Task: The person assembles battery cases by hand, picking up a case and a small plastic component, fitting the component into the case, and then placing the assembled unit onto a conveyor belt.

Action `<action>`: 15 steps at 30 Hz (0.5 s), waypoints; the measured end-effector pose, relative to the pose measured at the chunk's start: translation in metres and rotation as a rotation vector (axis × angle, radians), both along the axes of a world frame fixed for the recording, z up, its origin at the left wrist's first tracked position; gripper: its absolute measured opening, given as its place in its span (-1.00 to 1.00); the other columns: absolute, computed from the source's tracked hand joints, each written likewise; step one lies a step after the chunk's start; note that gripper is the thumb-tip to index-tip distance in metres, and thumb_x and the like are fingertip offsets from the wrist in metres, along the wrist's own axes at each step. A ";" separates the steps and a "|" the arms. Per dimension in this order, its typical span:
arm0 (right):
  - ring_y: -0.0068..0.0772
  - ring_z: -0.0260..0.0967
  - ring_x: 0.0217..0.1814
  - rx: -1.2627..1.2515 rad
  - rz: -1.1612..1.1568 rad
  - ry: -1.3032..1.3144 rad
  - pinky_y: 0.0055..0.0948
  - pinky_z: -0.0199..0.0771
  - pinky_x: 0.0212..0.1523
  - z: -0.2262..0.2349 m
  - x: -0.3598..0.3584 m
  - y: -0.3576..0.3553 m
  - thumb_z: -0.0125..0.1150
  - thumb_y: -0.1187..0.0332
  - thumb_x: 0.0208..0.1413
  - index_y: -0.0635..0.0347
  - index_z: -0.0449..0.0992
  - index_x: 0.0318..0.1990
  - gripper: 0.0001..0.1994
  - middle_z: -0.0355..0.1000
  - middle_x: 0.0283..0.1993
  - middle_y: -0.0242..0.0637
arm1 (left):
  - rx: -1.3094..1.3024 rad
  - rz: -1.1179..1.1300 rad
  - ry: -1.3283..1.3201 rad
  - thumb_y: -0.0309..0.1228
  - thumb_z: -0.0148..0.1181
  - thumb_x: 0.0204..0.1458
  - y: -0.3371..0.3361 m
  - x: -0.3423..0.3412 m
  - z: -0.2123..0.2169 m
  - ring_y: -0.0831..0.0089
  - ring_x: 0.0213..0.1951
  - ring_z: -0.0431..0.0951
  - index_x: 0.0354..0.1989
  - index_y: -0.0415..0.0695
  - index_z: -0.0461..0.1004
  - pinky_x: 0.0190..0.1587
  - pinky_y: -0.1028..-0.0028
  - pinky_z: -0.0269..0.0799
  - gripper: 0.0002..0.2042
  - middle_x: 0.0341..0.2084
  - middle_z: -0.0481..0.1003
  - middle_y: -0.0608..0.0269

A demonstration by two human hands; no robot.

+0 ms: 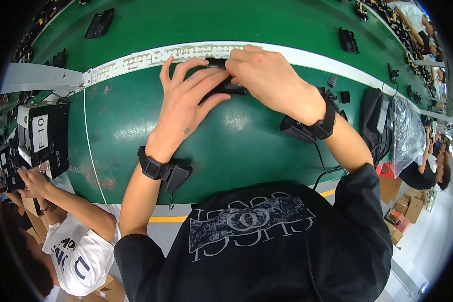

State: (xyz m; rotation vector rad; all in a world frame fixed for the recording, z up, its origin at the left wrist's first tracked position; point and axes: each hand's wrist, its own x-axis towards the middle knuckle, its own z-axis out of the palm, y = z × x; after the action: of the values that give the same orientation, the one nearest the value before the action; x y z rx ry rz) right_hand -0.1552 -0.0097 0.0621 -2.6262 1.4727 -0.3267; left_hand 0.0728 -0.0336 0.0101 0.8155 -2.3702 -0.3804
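Observation:
A dark black plastic part point(231, 89) lies at the far side of the green table, close to the pale rail. My left hand point(183, 98) steadies it from the left: thumb and forefinger lie around its near end, other fingers are raised or rest on its far side. My right hand point(269, 78) is curled over it from the right, fingertips pinched at its top. Whatever small piece may sit between those fingertips is hidden. Much of the part is covered by both hands. Each wrist wears a black strap with a small boxy device and a cable.
Small black pieces point(345, 96) lie right of my right hand, near a black bag point(375, 118) and clear plastic wrapping point(407, 136). Black housings point(99, 23) rest beyond the rail point(171, 53). At left, a co-worker's hand point(34, 182) is beside a black box point(48, 138).

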 end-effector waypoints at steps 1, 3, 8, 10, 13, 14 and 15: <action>-0.16 0.53 -0.06 -0.006 -0.018 0.005 -0.18 0.65 -0.12 0.000 0.001 0.002 0.42 0.42 0.12 0.23 0.59 -0.24 -0.86 0.51 -0.17 -0.27 | -0.023 -0.007 -0.004 -0.22 0.56 0.02 0.000 0.000 0.000 0.27 0.31 0.46 0.12 0.01 0.70 0.55 -0.08 -0.07 -0.55 0.08 0.68 0.44; -0.20 0.54 -0.01 -0.030 -0.044 0.018 -0.23 0.70 -0.14 0.000 0.000 0.005 0.36 0.45 0.09 0.26 0.65 -0.21 -0.87 0.54 -0.14 -0.27 | -0.027 -0.011 0.001 -0.22 0.55 0.03 -0.002 0.000 -0.001 0.26 0.30 0.46 0.11 0.01 0.71 0.54 -0.07 -0.06 -0.56 0.09 0.68 0.44; -0.17 0.50 -0.10 -0.114 -0.031 -0.001 -0.21 0.64 -0.14 0.000 0.003 0.005 0.37 0.45 0.15 0.24 0.55 -0.23 -0.88 0.48 -0.19 -0.26 | 0.001 -0.005 0.003 -0.20 0.54 0.04 -0.002 -0.001 0.000 0.28 0.30 0.47 0.07 0.02 0.73 0.52 -0.06 -0.03 -0.60 0.10 0.68 0.45; -0.16 0.50 -0.09 -0.073 -0.031 0.027 -0.22 0.64 -0.13 0.000 0.004 0.003 0.36 0.45 0.14 0.24 0.55 -0.23 -0.88 0.49 -0.19 -0.25 | -0.036 -0.002 0.000 -0.19 0.52 0.06 -0.002 -0.002 0.000 0.31 0.27 0.47 0.07 0.07 0.73 0.51 -0.12 -0.04 -0.62 0.08 0.68 0.51; -0.15 0.51 -0.09 -0.029 -0.027 0.042 -0.21 0.64 -0.11 0.000 0.004 -0.001 0.36 0.46 0.14 0.24 0.56 -0.22 -0.89 0.50 -0.19 -0.23 | -0.100 0.004 -0.022 -0.19 0.51 0.06 -0.002 -0.001 -0.001 0.34 0.24 0.48 0.06 0.09 0.74 0.51 -0.12 -0.02 -0.64 0.06 0.67 0.53; -0.10 0.53 -0.07 -0.016 -0.003 0.043 -0.19 0.64 -0.09 -0.001 0.002 -0.003 0.34 0.47 0.14 0.24 0.57 -0.22 -0.90 0.53 -0.18 -0.20 | -0.129 0.002 -0.025 -0.20 0.51 0.06 -0.003 -0.001 -0.001 0.35 0.23 0.48 0.05 0.09 0.74 0.51 -0.11 -0.01 -0.64 0.06 0.67 0.53; -0.09 0.54 -0.06 -0.030 0.021 0.034 -0.18 0.64 -0.09 -0.003 0.001 -0.006 0.33 0.47 0.14 0.25 0.57 -0.22 -0.90 0.54 -0.18 -0.19 | -0.136 0.000 -0.023 -0.20 0.51 0.06 -0.003 -0.001 -0.002 0.34 0.22 0.49 0.05 0.07 0.74 0.52 -0.10 0.01 -0.64 0.06 0.67 0.52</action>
State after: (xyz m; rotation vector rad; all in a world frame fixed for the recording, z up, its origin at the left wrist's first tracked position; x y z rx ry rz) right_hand -0.1540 -0.0154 0.0592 -2.6812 1.4610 -0.3058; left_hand 0.0719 -0.0369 0.0082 0.7606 -2.3880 -0.2072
